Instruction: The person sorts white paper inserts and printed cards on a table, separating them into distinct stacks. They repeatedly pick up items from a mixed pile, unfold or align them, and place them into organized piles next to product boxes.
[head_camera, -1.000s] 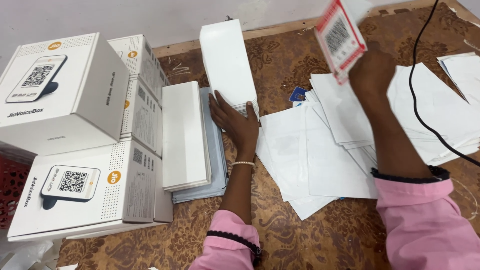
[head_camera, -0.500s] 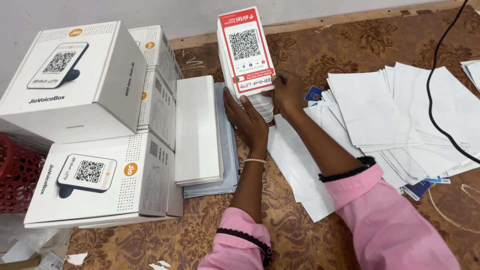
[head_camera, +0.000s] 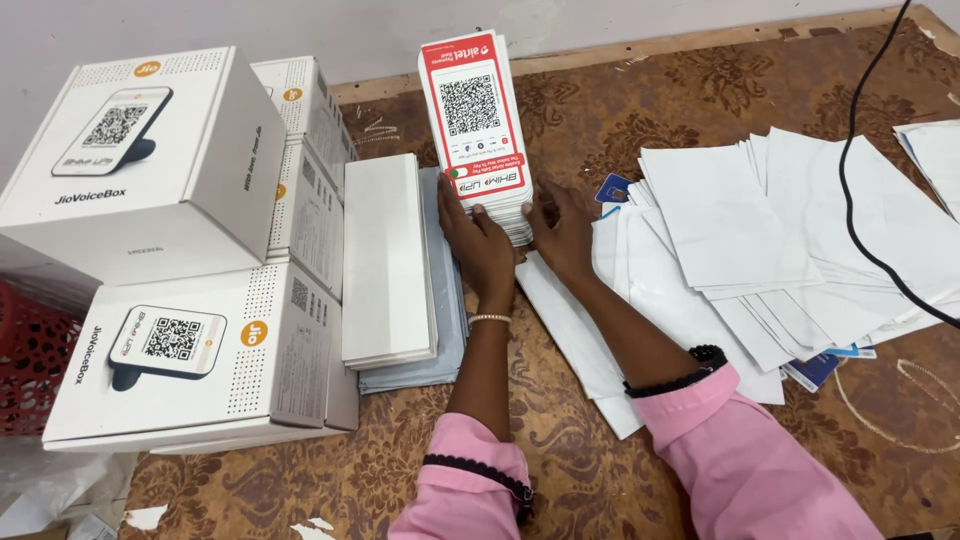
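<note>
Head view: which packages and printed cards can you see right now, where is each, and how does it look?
Card stack: centre, between left hand and right hand; red-and-white, square code.
Boxes: stacked left; white cubes, orange dots.
Flat packs: beside boxes; white.
Envelopes: right; white, fanned.

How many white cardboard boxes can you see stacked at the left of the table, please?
4: a large top box, a large bottom box, and two smaller boxes behind them, upper and lower. More may be hidden behind.

Bright, even light; soft shadows; sharp focus.
</note>
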